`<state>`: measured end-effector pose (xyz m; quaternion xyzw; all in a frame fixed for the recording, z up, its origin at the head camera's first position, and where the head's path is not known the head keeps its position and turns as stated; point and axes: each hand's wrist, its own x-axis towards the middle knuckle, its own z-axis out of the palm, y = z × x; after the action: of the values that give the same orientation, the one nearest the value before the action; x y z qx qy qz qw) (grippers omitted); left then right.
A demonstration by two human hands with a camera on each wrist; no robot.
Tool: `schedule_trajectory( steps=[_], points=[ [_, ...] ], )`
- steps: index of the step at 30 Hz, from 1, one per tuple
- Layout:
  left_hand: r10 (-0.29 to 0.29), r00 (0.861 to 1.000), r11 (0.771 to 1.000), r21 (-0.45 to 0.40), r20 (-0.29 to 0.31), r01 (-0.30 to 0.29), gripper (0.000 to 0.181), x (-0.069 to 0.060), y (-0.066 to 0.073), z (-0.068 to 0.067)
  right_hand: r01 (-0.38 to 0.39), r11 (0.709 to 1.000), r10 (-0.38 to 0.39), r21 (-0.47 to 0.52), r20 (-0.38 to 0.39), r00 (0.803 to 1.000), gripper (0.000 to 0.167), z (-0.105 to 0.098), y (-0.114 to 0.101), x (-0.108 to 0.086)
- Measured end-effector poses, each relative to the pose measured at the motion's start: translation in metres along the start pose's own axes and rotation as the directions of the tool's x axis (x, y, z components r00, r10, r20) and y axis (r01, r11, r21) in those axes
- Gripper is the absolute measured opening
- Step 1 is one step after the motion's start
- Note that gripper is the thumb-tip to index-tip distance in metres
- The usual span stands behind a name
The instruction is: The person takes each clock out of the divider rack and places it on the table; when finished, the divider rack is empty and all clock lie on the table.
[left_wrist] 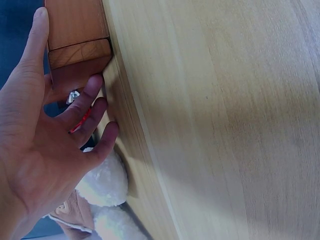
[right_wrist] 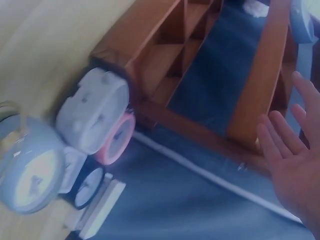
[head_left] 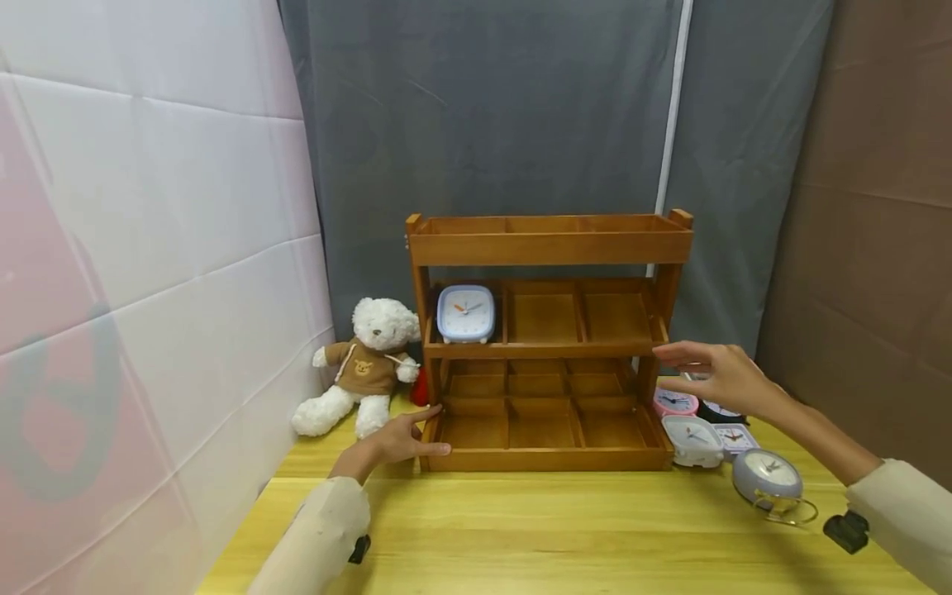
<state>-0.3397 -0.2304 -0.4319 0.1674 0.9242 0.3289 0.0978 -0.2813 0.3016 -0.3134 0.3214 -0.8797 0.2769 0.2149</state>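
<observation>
A brown wooden tiered rack (head_left: pixel 550 248) stands on the table. My left hand (head_left: pixel 402 436) touches its lower left front corner, thumb by the front board (left_wrist: pixel 77 22) and fingers spread around the side. To the right of the rack my right hand (head_left: pixel 717 378) is raised, fingers extended, holding nothing. A blue-rimmed white alarm clock (head_left: pixel 466 314) stands in the left compartment of the middle tier. Beneath and near my right hand sit a pink clock (head_left: pixel 675 402), a white clock (head_left: pixel 692 441), a pale square clock (head_left: pixel 735 438) and a grey round clock (head_left: pixel 768 477) with gold-coloured metal parts.
A white teddy bear (head_left: pixel 368 368) in a brown top sits left of the rack, with a red object (head_left: pixel 421 388) between them. Behind the rack hangs a grey curtain (head_left: pixel 521 107). A black clock (right_wrist: pixel 89 187) lies partly hidden among the others.
</observation>
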Motion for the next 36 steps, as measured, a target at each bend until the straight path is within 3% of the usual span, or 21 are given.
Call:
schedule_trajectory(
  steps=[4, 15, 24, 36],
  points=[
    [-0.004, 1.000, 1.000, 0.009, 0.001, 0.004, 0.097, -0.001, 0.000, 0.000, 0.019, 1.000, -0.019, -0.012, -0.014, 1.000, 0.045, 0.005, -0.008, 0.017],
    [-0.001, 1.000, 1.000, 0.027, -0.020, 0.002, 0.095, -0.002, 0.000, 0.000, 0.064, 0.992, -0.064, 0.109, -0.004, 0.998, 0.047, 0.017, -0.034, 0.065],
    [-0.001, 1.000, 1.000, 0.007, -0.002, 0.001, 0.095, -0.003, 0.001, 0.001, 0.040, 0.992, -0.042, 0.122, 0.016, 0.999, 0.052, 0.032, -0.050, 0.093],
    [-0.002, 1.000, 1.000, 0.001, -0.012, 0.002, 0.095, -0.003, 0.001, 0.001, 0.128, 0.980, -0.125, 0.152, -0.026, 0.992, 0.057, 0.062, -0.068, 0.133]
  ],
)
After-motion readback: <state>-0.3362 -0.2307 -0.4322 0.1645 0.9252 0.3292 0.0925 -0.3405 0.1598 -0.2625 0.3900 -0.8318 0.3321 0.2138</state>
